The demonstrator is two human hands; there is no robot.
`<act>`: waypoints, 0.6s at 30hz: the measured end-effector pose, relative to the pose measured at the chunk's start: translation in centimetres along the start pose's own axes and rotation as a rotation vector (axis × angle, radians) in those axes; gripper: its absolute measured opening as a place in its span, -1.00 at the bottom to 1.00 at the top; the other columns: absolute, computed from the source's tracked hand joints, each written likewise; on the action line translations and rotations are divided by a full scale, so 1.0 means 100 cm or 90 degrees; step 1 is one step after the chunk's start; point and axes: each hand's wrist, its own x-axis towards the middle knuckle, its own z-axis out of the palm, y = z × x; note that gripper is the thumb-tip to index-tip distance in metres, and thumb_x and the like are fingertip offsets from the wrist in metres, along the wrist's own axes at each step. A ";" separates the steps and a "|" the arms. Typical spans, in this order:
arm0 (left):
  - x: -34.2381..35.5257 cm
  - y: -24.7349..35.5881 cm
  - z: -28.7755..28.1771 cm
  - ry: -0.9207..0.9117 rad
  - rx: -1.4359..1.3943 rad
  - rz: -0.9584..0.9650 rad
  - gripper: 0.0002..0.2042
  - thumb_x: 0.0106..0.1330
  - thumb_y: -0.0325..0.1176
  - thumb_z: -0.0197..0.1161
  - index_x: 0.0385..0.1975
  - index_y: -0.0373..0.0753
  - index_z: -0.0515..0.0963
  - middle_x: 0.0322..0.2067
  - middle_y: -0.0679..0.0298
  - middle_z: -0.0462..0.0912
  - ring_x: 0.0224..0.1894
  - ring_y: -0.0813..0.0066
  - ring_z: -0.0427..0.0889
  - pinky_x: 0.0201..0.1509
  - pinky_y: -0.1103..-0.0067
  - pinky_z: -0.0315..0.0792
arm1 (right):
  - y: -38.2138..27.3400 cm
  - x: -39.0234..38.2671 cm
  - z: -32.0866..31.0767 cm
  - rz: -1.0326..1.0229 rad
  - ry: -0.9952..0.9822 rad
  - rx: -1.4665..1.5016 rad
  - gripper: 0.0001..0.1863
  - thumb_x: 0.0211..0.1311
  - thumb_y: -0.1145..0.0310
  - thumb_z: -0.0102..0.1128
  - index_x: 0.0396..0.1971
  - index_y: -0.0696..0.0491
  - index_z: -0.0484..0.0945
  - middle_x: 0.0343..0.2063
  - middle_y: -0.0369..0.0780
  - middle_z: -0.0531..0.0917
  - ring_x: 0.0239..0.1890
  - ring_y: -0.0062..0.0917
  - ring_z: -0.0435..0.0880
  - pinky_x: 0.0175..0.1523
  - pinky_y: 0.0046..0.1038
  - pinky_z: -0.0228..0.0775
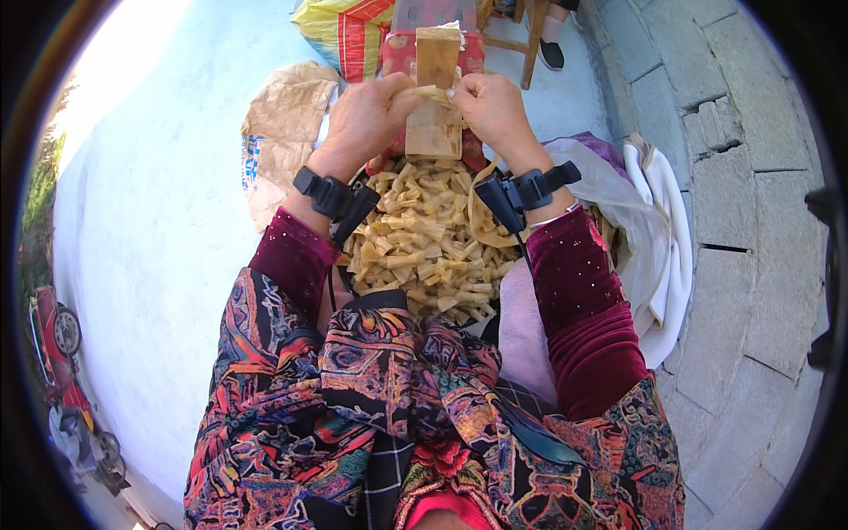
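Note:
A pale yellow strip is stretched between my two hands, in front of an upright wooden post. My left hand has its fingers closed on one end, and my right hand pinches it at the other. A long tail of similar material hangs beside my right wrist. Below the post is a wooden board on a red patterned cloth. Under my forearms lies a heap of short, pale yellow cut pieces; what holds them is mostly hidden.
A brown paper sack lies left, a yellow-red woven bag farther back. A white bag with fabric is right, beside a block wall. A person's foot shows by a wooden stool. Red vehicles stand far left.

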 end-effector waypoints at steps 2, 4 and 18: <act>-0.004 0.004 -0.006 -0.035 0.029 0.010 -0.75 0.16 -0.10 0.13 -0.32 -0.11 0.55 -0.55 0.07 0.57 -0.43 0.06 0.56 -0.38 0.30 0.40 | 0.000 -0.001 -0.005 0.012 -0.012 -0.124 -0.79 -0.02 0.31 0.19 -0.60 0.17 0.57 -0.63 -0.10 0.58 -0.62 -0.39 0.55 -0.42 -0.39 0.37; -0.010 0.010 -0.019 -0.103 0.038 -0.034 -0.73 0.16 -0.09 0.12 -0.31 -0.13 0.56 -0.56 0.06 0.57 -0.44 0.07 0.56 -0.39 0.31 0.40 | -0.002 -0.003 -0.013 0.030 0.008 -0.093 -0.78 0.00 0.29 0.19 -0.60 0.17 0.57 -0.64 -0.11 0.58 -0.66 -0.42 0.53 -0.46 -0.40 0.38; -0.025 0.070 -0.023 0.032 -1.134 -0.212 -0.68 0.45 -0.14 -0.33 -0.38 -0.18 0.30 -0.59 0.41 0.36 -0.42 0.56 0.46 -0.29 0.60 0.38 | -0.052 -0.047 -0.021 0.291 -0.429 0.943 -0.75 0.28 0.25 0.01 -0.39 0.16 0.43 -0.70 -0.44 0.34 -0.76 -0.86 0.22 -0.69 -0.80 0.06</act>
